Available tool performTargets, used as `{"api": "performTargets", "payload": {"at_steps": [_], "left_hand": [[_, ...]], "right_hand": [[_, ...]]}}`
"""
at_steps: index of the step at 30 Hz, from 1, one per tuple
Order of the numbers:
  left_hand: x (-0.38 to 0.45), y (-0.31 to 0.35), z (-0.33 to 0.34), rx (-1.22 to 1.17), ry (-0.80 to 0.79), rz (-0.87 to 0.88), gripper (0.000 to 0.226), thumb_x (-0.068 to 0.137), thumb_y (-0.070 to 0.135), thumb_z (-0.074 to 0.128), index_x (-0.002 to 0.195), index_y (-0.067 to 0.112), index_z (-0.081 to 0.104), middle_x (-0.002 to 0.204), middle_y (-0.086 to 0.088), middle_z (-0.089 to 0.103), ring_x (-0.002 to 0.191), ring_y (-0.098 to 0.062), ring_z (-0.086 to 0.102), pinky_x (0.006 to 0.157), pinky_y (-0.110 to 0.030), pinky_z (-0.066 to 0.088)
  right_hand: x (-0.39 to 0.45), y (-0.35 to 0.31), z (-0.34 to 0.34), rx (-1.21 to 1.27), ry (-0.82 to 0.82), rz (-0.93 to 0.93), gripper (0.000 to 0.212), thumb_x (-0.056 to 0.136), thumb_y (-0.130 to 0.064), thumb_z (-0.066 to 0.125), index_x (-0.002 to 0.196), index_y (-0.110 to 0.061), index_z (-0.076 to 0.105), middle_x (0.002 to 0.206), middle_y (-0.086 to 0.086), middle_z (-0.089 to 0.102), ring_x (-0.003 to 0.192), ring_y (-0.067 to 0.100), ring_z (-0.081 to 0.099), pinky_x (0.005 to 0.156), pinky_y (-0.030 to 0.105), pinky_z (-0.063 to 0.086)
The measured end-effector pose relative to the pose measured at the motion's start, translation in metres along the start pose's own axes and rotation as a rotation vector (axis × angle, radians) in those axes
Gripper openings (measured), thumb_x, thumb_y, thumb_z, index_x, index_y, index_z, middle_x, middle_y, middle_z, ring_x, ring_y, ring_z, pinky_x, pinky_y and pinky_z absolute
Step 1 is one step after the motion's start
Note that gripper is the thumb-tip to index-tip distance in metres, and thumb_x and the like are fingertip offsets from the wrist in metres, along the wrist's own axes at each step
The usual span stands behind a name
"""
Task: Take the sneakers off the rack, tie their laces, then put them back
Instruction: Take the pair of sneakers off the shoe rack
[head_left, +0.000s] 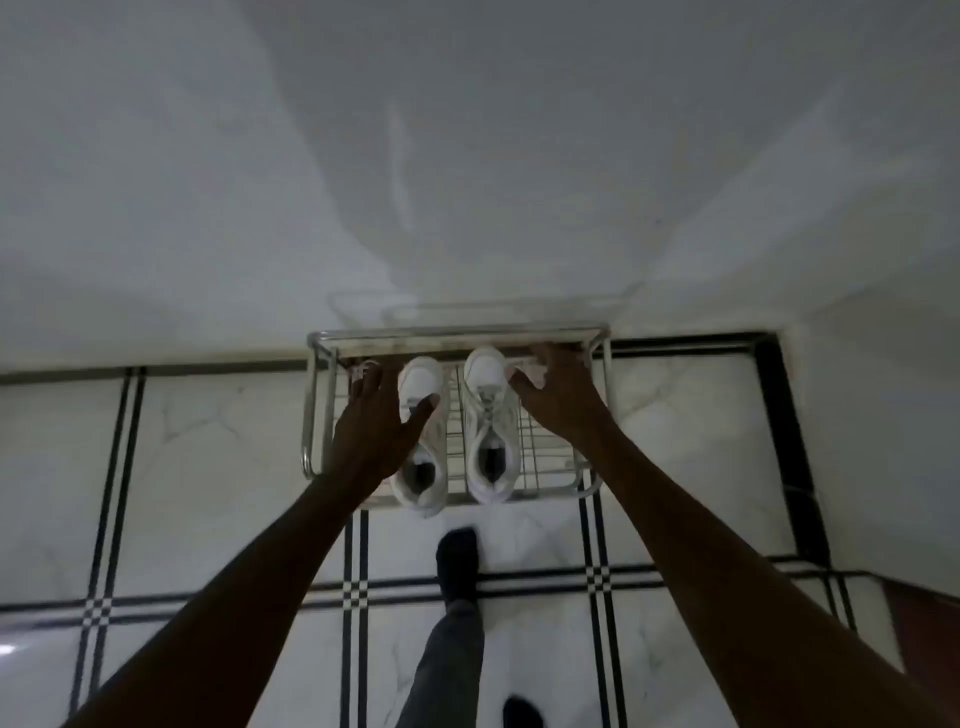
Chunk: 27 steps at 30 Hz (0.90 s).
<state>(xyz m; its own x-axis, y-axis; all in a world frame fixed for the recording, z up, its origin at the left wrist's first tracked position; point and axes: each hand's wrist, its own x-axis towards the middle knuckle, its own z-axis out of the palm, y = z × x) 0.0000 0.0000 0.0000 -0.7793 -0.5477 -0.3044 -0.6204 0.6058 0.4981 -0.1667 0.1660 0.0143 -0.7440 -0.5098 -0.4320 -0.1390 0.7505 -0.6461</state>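
Note:
Two white sneakers stand side by side, toes to the wall, on a low chrome wire rack (318, 415). My left hand (376, 421) hovers with fingers spread over the left sneaker (422, 387), its thumb across the laces. My right hand (558, 397) is spread just right of the right sneaker (491, 415), thumb near its toe side. The right sneaker's laces look loose. Neither hand holds anything.
The rack stands against a white wall on a white marble floor with black stripe inlays (358, 587). My foot in a dark sock (457, 564) is planted just in front of the rack; a second foot (522, 714) shows at the bottom edge.

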Motion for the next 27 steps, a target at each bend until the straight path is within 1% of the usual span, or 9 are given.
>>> {"api": "performTargets", "payload": {"at_steps": [4,7,9,11,14,17,20,22,27], "left_hand": [[-0.003,-0.048,0.059,-0.155,-0.052,-0.269,0.071,0.09,0.052,0.066,0.143,0.01,0.044,0.143,-0.015,0.048,0.132,-0.035,0.047,0.097,-0.05,0.049],[-0.009,-0.089,0.1,-0.247,-0.113,-0.374,0.084,0.079,0.068,0.067,0.139,0.014,0.046,0.137,-0.01,0.055,0.125,-0.027,0.055,0.09,-0.049,0.056],[-0.009,-0.102,0.115,-0.345,-0.193,-0.392,0.067,0.082,0.057,0.072,0.132,0.017,0.054,0.12,-0.005,0.067,0.103,-0.018,0.068,0.075,-0.039,0.06],[-0.007,-0.11,0.127,-0.391,-0.245,-0.393,0.051,0.091,0.038,0.071,0.133,0.017,0.052,0.108,0.0,0.07,0.082,-0.012,0.071,0.057,-0.025,0.057],[-0.005,-0.114,0.134,-0.379,-0.195,-0.398,0.046,0.097,0.02,0.063,0.139,0.009,0.047,0.109,-0.004,0.064,0.088,-0.028,0.072,0.046,-0.017,0.053],[-0.014,-0.107,0.14,-0.361,-0.138,-0.357,0.042,0.096,0.013,0.06,0.136,0.007,0.049,0.113,-0.008,0.064,0.096,-0.031,0.069,0.056,-0.021,0.058],[-0.047,-0.092,0.144,-0.362,-0.02,-0.321,0.047,0.096,0.017,0.06,0.141,0.013,0.048,0.126,-0.009,0.064,0.109,-0.025,0.065,0.083,-0.04,0.06],[-0.074,-0.086,0.147,-0.407,0.054,-0.304,0.051,0.096,0.014,0.06,0.145,0.015,0.046,0.134,-0.006,0.062,0.117,-0.02,0.061,0.093,-0.038,0.055],[-0.157,-0.081,0.169,-0.435,0.204,-0.221,0.056,0.097,0.011,0.058,0.151,0.015,0.042,0.145,-0.003,0.056,0.133,-0.018,0.053,0.11,-0.039,0.047]], "right_hand": [[0.011,0.055,0.052,-0.017,-0.225,0.227,0.074,0.09,-0.038,0.068,0.148,-0.006,0.036,0.145,0.015,0.051,0.129,0.028,0.054,0.083,0.02,0.042],[0.015,0.088,0.087,0.034,-0.346,0.34,0.078,0.087,-0.039,0.071,0.147,-0.005,0.035,0.141,0.017,0.054,0.124,0.031,0.058,0.089,0.028,0.049],[0.021,0.103,0.105,0.078,-0.359,0.352,0.075,0.086,-0.038,0.072,0.145,-0.006,0.038,0.136,0.017,0.06,0.118,0.031,0.062,0.095,0.038,0.053],[0.024,0.115,0.119,0.074,-0.32,0.329,0.068,0.087,-0.03,0.071,0.144,-0.008,0.04,0.132,0.017,0.063,0.116,0.031,0.063,0.092,0.034,0.052],[0.022,0.124,0.131,0.07,-0.199,0.237,0.054,0.089,-0.019,0.067,0.137,-0.006,0.047,0.124,0.017,0.066,0.113,0.032,0.065,0.089,0.034,0.053],[0.009,0.123,0.137,0.1,-0.125,0.142,0.048,0.089,-0.02,0.068,0.132,-0.005,0.053,0.115,0.015,0.069,0.105,0.029,0.067,0.086,0.034,0.055],[-0.021,0.121,0.139,0.176,-0.046,0.04,0.04,0.09,-0.016,0.067,0.128,-0.008,0.057,0.111,0.01,0.07,0.102,0.023,0.068,0.081,0.023,0.054],[-0.044,0.126,0.139,0.192,0.024,-0.057,0.042,0.089,-0.013,0.067,0.129,-0.009,0.057,0.111,0.008,0.069,0.102,0.019,0.066,0.081,0.016,0.05],[-0.118,0.153,0.149,0.163,0.098,-0.114,0.062,0.088,-0.018,0.071,0.145,-0.017,0.046,0.121,0.009,0.063,0.11,0.014,0.058,0.089,0.02,0.043]]}}
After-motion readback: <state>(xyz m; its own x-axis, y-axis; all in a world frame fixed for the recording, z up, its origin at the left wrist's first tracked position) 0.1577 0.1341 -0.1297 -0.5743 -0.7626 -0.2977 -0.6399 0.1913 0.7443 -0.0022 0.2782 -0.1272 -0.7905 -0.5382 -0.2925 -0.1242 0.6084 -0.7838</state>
